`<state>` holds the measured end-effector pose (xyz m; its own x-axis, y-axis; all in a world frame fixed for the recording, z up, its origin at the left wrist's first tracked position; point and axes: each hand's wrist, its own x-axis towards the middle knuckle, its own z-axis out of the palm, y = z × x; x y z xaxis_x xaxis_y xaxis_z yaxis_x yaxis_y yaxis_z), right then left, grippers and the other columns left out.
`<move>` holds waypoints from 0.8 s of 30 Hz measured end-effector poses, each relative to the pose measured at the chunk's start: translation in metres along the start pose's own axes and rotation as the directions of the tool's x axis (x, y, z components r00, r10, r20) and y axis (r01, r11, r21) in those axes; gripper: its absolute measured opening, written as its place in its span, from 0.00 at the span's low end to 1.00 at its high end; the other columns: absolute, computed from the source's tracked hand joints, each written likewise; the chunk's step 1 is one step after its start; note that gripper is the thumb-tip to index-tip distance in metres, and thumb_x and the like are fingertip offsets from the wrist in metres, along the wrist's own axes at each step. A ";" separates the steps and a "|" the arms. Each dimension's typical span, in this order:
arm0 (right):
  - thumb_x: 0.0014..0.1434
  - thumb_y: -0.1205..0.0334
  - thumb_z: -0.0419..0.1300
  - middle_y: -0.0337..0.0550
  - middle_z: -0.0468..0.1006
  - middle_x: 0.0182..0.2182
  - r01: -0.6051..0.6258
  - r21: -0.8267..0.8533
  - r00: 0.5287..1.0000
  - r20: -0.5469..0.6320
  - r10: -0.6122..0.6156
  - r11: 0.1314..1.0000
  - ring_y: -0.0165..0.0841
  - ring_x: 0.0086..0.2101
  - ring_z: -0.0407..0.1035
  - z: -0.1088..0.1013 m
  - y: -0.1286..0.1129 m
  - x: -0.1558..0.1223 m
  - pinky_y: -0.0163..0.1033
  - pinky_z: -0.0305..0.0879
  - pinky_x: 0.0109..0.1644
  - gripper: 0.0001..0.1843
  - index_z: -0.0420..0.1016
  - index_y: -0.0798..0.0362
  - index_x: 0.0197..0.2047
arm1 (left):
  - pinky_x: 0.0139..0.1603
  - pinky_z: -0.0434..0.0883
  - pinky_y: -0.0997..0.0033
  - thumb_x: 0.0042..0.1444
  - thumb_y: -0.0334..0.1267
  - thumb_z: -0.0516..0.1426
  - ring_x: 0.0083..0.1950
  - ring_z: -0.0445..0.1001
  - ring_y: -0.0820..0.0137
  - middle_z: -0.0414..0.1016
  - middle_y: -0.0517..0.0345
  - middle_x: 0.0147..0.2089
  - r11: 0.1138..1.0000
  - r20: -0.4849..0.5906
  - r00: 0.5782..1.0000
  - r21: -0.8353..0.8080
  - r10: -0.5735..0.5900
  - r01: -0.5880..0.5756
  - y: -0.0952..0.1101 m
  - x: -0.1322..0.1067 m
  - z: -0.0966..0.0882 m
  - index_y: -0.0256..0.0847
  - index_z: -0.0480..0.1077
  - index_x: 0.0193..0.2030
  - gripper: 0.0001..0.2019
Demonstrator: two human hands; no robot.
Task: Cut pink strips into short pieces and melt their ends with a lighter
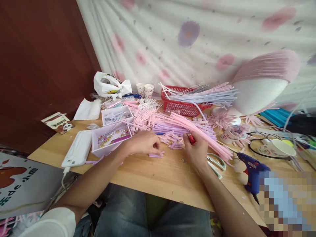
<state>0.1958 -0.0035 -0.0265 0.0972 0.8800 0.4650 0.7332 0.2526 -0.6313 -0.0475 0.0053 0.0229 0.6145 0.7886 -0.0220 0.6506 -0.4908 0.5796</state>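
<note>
My left hand (146,142) is low over the table with its fingers curled together. Whatever they may pinch is hidden. Short lilac pipe cleaner pieces (156,155) lie just below its fingertips. My right hand (197,148) is closed around a small red lighter (191,138), its end showing by the thumb. Between and behind the hands is a scatter of short cut pink and lilac pieces (171,139). Long pink pipe cleaners (197,126) lie in a bundle behind my right hand, beside long lilac pipe cleaners (170,126). Scissors (216,162) with pale green handles rest by my right wrist.
Left stand a white box (98,149) of beads and a white power bank (77,148). A red basket (170,107) of pipe cleaners is at the back. On the right are a blue glue gun (254,172), paper cups (277,149) and a white head form (259,93).
</note>
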 end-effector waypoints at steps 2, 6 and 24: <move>0.61 0.58 0.57 0.33 0.57 0.19 -0.006 0.004 1.000 0.000 0.006 1.000 0.30 0.24 0.52 0.000 0.000 0.000 0.39 0.47 0.31 0.16 0.62 0.51 0.23 | 0.27 0.55 0.70 0.45 0.40 0.70 0.25 0.71 0.70 0.78 0.61 0.24 1.000 0.121 0.993 -0.022 0.010 -0.008 0.003 -0.003 -0.001 0.45 0.78 0.22 0.07; 0.62 0.57 0.57 0.33 0.58 0.19 -0.003 0.022 1.000 0.000 0.003 1.000 0.30 0.24 0.53 0.001 0.000 -0.002 0.39 0.47 0.31 0.16 0.64 0.51 0.23 | 0.25 0.52 0.69 0.46 0.36 0.68 0.22 0.67 0.72 0.74 0.62 0.20 0.997 0.147 0.989 -0.066 -0.019 0.029 0.004 -0.002 0.003 0.44 0.75 0.18 0.10; 0.64 0.57 0.57 0.36 0.71 0.22 0.005 0.148 0.991 0.129 -0.024 0.989 0.32 0.25 0.63 0.001 -0.009 -0.011 0.37 0.55 0.33 0.12 0.74 0.52 0.31 | 0.35 0.69 0.74 0.50 0.34 0.64 0.34 0.79 0.67 0.82 0.56 0.31 0.920 -0.001 0.999 -0.389 -0.036 0.033 -0.003 0.007 0.001 0.39 0.79 0.32 0.03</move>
<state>0.1876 -0.0147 -0.0265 -0.0081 0.9181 0.3963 0.6257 0.3138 -0.7141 -0.0444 0.0117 0.0199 0.5899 0.8064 -0.0418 0.4452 -0.2817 0.8500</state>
